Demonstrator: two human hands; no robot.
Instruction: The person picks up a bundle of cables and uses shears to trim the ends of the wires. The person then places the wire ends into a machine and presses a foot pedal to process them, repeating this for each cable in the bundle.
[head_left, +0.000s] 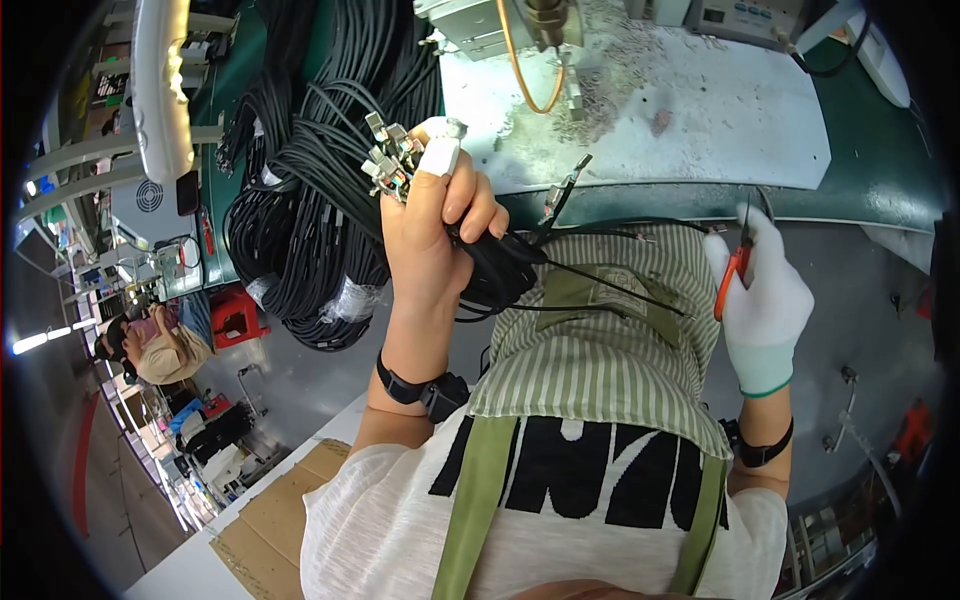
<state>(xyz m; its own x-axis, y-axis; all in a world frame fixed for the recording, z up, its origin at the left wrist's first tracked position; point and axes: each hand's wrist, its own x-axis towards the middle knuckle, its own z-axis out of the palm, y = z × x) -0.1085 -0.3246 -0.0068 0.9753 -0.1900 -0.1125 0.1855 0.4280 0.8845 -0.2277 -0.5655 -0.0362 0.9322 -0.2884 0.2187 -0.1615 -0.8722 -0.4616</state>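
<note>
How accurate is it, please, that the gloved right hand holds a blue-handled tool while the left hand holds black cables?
Only the colour is wrong: the head view shows the gloved right hand holding an orange-handled tool; the left hand holds black cables.

Cable bundles [300, 275] and machinery [478, 30] mark a workshop.

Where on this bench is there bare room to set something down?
The right part of the white board, between the orange tube and the green bench top at right, below the grey box, looks bare, though stained. It is crowded left of the left hand, where black cable coils lie heaped.
</note>
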